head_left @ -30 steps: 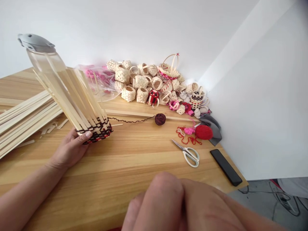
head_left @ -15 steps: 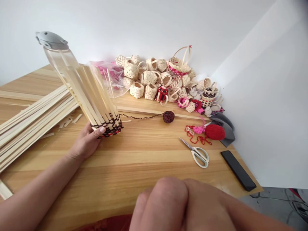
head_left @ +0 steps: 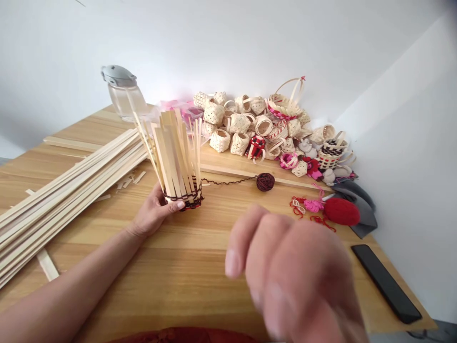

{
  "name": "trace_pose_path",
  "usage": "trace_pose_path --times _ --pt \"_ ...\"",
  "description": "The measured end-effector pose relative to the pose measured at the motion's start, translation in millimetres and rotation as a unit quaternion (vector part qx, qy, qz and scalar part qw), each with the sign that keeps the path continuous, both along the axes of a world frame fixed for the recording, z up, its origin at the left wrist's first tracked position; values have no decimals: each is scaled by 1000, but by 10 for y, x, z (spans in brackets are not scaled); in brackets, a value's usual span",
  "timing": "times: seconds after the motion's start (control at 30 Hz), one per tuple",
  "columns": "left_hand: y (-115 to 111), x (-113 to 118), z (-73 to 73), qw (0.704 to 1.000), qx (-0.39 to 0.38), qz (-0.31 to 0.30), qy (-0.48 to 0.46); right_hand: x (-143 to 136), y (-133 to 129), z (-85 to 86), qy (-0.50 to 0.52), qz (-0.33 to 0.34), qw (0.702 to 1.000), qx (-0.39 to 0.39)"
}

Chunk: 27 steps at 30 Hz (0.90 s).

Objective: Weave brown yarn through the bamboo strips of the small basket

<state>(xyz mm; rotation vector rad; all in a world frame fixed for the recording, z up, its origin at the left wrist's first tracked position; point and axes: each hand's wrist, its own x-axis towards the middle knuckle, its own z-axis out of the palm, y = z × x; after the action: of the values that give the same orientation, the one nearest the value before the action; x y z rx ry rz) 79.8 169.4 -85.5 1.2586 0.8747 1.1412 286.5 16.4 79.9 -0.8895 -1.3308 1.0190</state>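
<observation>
My left hand (head_left: 155, 214) grips a partly woven basket (head_left: 182, 193) by its low wall, thumb in front and fingers behind. Tall pale wooden strips stand up from the basket, and dark yarn with some red is woven round its base. A crinkled dark strand runs from its right side to a ball of dark maroon yarn (head_left: 265, 182) on the table. Close to the camera, blurred, my right hand (head_left: 289, 267) hangs over the table with its fingers curled in. Nothing shows in it, though its palm is hidden. It is apart from the basket.
Long wooden strips (head_left: 74, 183) lie in a pile at left. A water bottle (head_left: 124, 97) stands behind. Many small woven baskets (head_left: 239, 123) are heaped by the wall. Red yarn (head_left: 341, 212) and a black phone (head_left: 385, 283) lie at right on the wooden table (head_left: 171, 281).
The view has shifted, so the table things sit farther right. My right hand has risen and come forward from the lower edge, covering where the scissors lay. My left hand still holds the basket.
</observation>
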Motion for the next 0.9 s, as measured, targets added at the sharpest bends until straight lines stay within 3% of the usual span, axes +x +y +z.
trace_pose_path --times 0.1,0.2,0.33,0.57,0.73,0.9 --pt "-31 12 72 1000 -8 -6 16 -50 288 -78 96 23 994 48" --pt "-73 19 146 998 -6 4 64 -92 427 -150 136 38 990 25" --pt "-92 7 182 990 -23 64 121 -167 393 -139 76 60 995 2" --pt "19 -75 129 986 -52 46 153 -248 324 -44 -3 50 999 -2" --pt "22 -124 81 988 -46 51 140 -313 371 -116 -12 52 996 75" --pt "-77 -59 131 989 -38 70 122 -345 400 -192 -14 47 996 74"
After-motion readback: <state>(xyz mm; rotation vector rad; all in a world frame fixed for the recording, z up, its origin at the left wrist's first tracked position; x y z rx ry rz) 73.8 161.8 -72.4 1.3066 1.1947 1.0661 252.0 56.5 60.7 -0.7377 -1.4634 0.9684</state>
